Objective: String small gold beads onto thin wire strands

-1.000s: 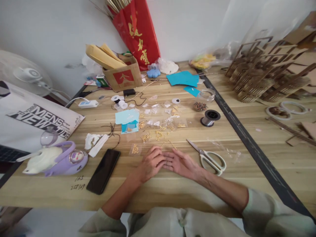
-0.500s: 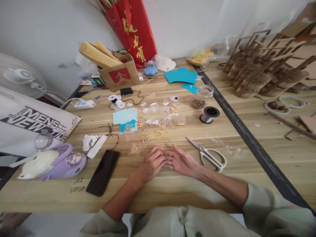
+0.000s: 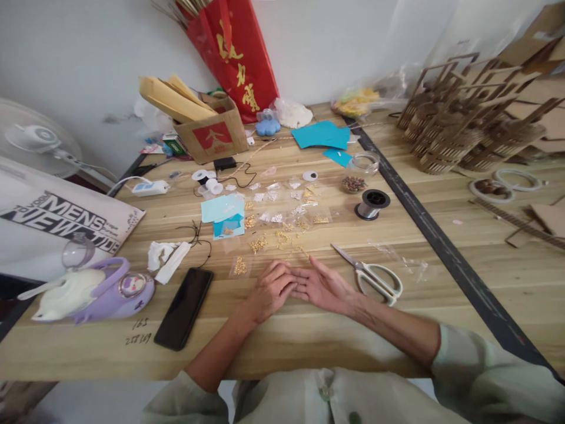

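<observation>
My left hand (image 3: 272, 290) is closed, knuckles up, its bent fingertips meeting the fingers of my other hand. Anything pinched there is too small to make out. Palm upward, my right hand (image 3: 325, 290) has its fingers stretched out and its thumb apart. A thin gold chain (image 3: 301, 249) lies just beyond both hands, one end running close to the left fingers. Farther on are a small heap of gold chain (image 3: 282, 239) and gold beads (image 3: 258, 244). A bag of gold findings (image 3: 240, 266) lies left of my left hand. White-handled scissors (image 3: 378, 281) rest right of my right hand.
A black phone (image 3: 184, 308) and a purple-and-white watering can (image 3: 95, 291) are at left. Wire spool (image 3: 371, 205), bead dish (image 3: 354, 184) and blue cards (image 3: 321, 136) lie farther back. Several wooden basket-like pieces (image 3: 450, 138) stand at right beyond a dark strip (image 3: 424, 212).
The whole view has shifted very slightly. Both hands keep nearly the same pose, fingertips still together; the thin chain beside them lies a little differently.
</observation>
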A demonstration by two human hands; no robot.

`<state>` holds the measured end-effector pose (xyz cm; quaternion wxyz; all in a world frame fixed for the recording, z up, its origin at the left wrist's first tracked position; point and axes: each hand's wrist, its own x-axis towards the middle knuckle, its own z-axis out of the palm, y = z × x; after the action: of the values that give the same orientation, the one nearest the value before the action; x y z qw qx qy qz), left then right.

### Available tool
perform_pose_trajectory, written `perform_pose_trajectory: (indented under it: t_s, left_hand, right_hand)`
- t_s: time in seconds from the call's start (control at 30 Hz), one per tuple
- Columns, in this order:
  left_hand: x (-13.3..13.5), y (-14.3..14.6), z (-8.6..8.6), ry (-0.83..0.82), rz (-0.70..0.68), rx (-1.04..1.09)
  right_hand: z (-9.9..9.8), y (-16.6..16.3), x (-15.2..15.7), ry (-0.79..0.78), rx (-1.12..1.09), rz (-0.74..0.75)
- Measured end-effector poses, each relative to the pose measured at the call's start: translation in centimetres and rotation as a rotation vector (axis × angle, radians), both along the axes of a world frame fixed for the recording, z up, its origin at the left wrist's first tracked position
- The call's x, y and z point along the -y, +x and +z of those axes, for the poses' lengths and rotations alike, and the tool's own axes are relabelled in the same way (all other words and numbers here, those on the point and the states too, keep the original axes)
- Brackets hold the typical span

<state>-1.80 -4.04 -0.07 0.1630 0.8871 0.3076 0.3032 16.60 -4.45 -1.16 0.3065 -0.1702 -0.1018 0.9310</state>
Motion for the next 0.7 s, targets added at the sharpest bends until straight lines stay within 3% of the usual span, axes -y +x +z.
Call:
perform_pose_trajectory:
  t_s: [0.7]
  left_hand:
    - [0.18, 0.39, -0.17, 0.09, -0.013, -0.013]
  right_hand:
    - [0.45, -0.3, 0.13, -0.021, -0.019, -0.028]
